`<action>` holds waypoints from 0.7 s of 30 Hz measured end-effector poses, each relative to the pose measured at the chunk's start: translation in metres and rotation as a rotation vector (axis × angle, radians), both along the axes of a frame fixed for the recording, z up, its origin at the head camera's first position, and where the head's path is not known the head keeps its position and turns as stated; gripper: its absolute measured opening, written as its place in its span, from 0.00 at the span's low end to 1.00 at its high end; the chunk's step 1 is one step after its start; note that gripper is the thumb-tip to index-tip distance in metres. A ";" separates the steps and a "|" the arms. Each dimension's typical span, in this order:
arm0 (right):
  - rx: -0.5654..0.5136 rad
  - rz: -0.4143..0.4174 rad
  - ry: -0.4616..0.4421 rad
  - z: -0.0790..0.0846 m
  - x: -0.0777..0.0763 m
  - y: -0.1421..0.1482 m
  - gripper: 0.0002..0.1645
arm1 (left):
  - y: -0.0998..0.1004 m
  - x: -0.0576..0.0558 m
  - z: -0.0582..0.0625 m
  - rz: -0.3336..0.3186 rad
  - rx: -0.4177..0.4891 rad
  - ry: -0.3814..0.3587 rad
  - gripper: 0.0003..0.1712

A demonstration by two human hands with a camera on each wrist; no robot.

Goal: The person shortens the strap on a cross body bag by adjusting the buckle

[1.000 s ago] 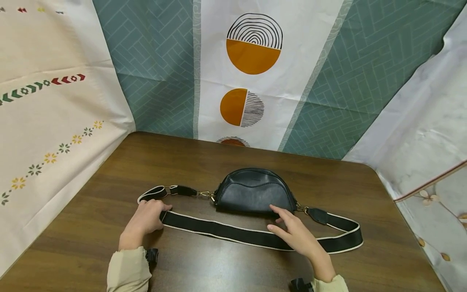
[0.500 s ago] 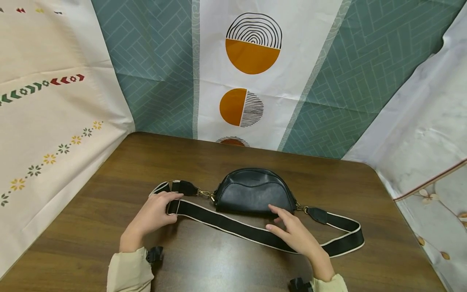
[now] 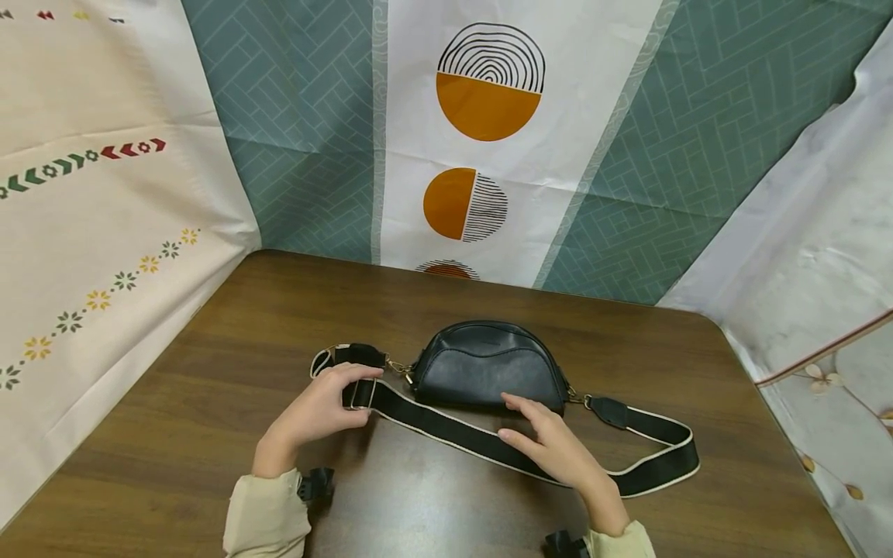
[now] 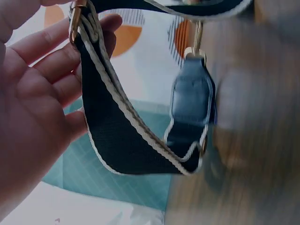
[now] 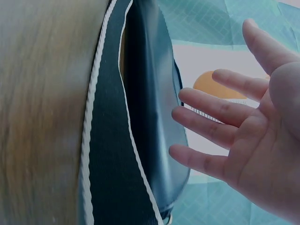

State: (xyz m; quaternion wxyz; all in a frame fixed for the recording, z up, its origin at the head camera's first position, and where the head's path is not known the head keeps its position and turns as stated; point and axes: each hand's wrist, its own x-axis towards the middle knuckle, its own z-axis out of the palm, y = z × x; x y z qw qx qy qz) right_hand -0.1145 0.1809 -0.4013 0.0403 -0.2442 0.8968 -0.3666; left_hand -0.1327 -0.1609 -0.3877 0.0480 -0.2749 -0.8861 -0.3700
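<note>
A black half-moon shoulder bag [image 3: 488,370] stands on the table, a wide black strap with white edges [image 3: 446,430] clipped to both its ends. My left hand [image 3: 314,411] holds the strap by its metal slider buckle [image 4: 74,28], fingers behind the webbing. From there a loop of strap hangs down to the leather end tab [image 4: 191,93]. My right hand [image 3: 561,453] hovers over the strap in front of the bag, fingers spread and holding nothing; the right wrist view shows its palm [image 5: 262,154] beside the bag.
The brown wooden table [image 3: 174,434] reaches back to a patterned green and white cloth [image 3: 300,155]. White cloths hang at the left [image 3: 105,232] and right [image 3: 823,232]. On the right, more strap curves round in a bend.
My left hand has moved right and slightly away from me, drawing the buckle and left part of the strap closer to the bag. My right hand has shifted slightly left, still spread.
</note>
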 end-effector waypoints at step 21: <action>-0.174 0.094 -0.089 -0.009 -0.007 -0.033 0.33 | 0.042 -0.004 0.008 -0.182 0.235 -0.069 0.27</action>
